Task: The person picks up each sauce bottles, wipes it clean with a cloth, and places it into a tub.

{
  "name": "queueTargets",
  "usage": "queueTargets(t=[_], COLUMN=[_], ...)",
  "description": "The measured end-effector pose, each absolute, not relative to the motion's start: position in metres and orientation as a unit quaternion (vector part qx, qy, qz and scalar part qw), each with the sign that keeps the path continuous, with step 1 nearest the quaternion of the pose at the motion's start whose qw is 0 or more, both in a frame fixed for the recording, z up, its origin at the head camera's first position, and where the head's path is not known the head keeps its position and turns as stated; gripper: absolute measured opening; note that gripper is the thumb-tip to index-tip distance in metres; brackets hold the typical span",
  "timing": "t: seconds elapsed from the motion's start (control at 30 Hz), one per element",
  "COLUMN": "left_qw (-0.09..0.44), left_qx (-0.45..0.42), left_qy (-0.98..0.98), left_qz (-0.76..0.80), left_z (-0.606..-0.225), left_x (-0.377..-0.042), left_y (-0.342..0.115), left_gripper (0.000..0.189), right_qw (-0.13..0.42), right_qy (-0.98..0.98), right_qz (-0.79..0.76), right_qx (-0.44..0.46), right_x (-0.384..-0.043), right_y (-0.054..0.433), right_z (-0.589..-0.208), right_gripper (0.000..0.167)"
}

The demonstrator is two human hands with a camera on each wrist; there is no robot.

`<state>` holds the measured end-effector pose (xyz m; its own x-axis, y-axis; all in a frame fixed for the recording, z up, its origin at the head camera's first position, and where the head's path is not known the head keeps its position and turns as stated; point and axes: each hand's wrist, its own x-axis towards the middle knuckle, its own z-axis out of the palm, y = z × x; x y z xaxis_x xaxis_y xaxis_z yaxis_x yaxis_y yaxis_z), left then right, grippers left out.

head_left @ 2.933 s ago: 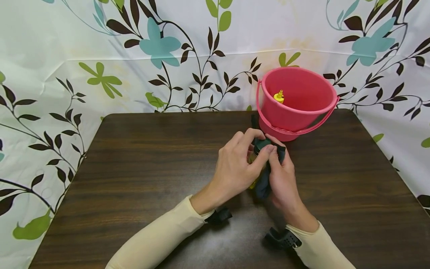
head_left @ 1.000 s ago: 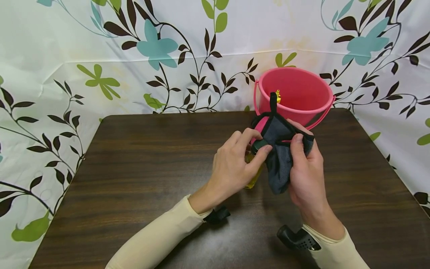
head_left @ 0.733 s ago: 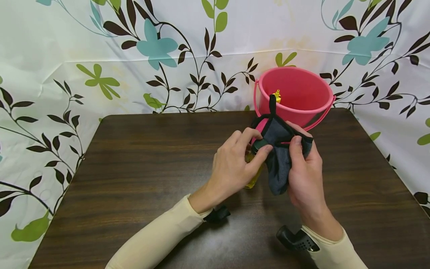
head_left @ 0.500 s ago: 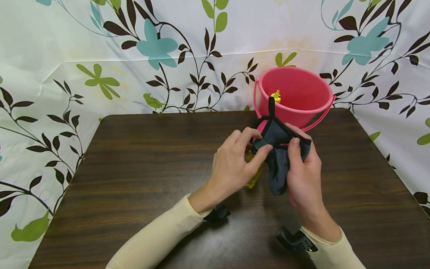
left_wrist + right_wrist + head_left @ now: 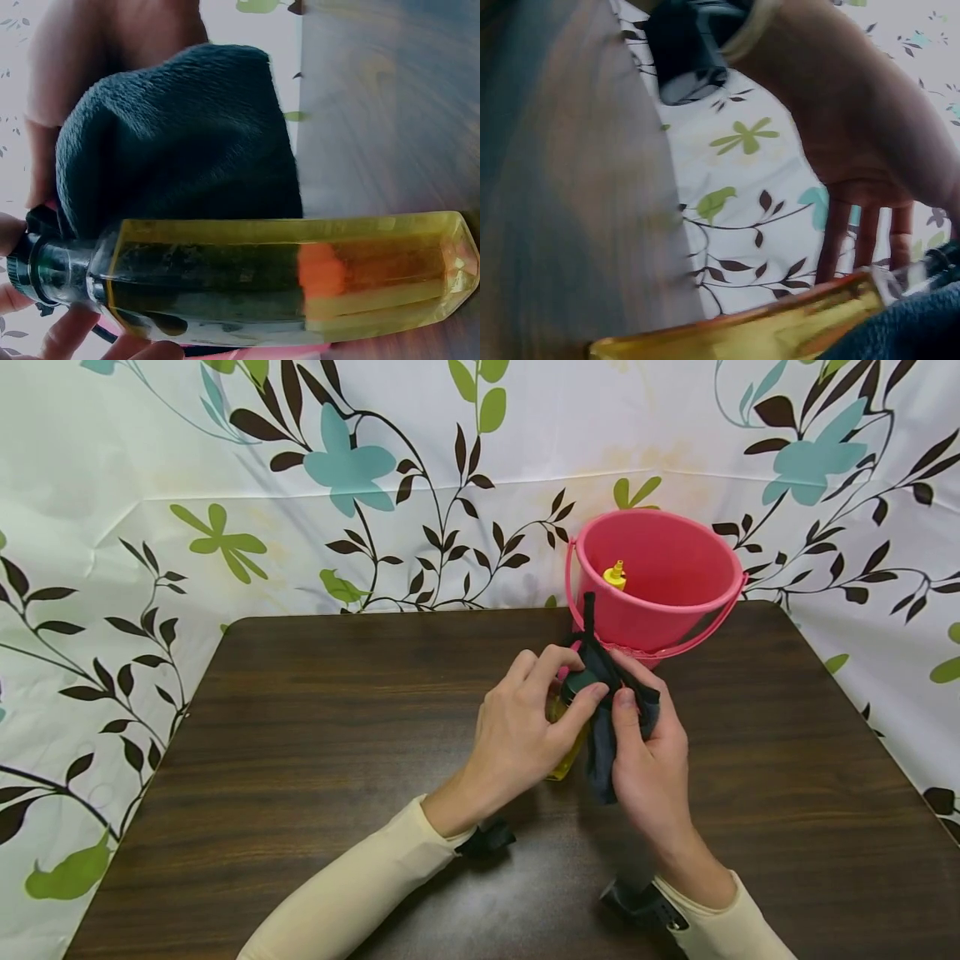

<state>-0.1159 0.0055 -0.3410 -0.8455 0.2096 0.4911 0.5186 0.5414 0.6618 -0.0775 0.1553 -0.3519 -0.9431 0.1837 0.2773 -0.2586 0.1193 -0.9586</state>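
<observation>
A clear glass bottle of yellow liquid [image 5: 390, 277] stands on the table with a dark green cap [image 5: 579, 682]. My left hand [image 5: 517, 727] pinches it at the cap between thumb and index finger, the other fingers beside the neck. My right hand [image 5: 652, 768] grips a dark blue-grey cloth [image 5: 602, 764] with black edging and a hanging loop. The cloth lies along the bottle's right side and covers part of it in the head view. In the right wrist view the cloth [image 5: 907, 330] overlaps the bottle [image 5: 750, 334].
Close behind my hands stands a pink bucket [image 5: 630, 618] with its handle lowered to the front. A yellow nozzle top [image 5: 615, 577] shows inside it. The dark wooden table [image 5: 337, 710] reaches back to a leaf-patterned curtain [image 5: 420, 552].
My right hand first swung out rightward, showing the cloth's face and pink side, then came back left against the bottle. My left hand keeps its hold on the cap.
</observation>
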Motion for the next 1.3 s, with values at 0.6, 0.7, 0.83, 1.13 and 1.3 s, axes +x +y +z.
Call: queueTargets(t=[0.6, 0.7, 0.83, 1.13, 1.3], left_qw=[0.2, 0.2, 0.2, 0.213, 0.239], left_qx=[-0.218, -0.219, -0.217, -0.217, -0.234], left_qy=[-0.844, -0.841, -0.841, -0.834, -0.827], left_qz=[-0.447, -0.452, -0.453, -0.46, -0.452], left_z=[-0.344, -0.345, -0.346, -0.35, -0.354], left_x=[-0.117, -0.116, -0.116, -0.112, -0.111], left_y=[0.008, 0.009, 0.009, 0.01, 0.01], left_gripper=[0.027, 0.027, 0.027, 0.031, 0.031], right_qw=[0.151, 0.149, 0.151, 0.174, 0.176], right_qy=[-0.702, -0.692, -0.678, -0.663, -0.66], right_qz=[0.694, 0.705, 0.718, 0.726, 0.728], right_qx=[0.052, 0.048, 0.044, 0.056, 0.056], right_x=[-0.08, -0.081, -0.082, -0.084, -0.085], right_y=[0.14, 0.139, 0.139, 0.139, 0.139], right_z=[-0.382, -0.388, -0.394, -0.405, -0.408], right_gripper=[0.047, 0.046, 0.045, 0.045, 0.045])
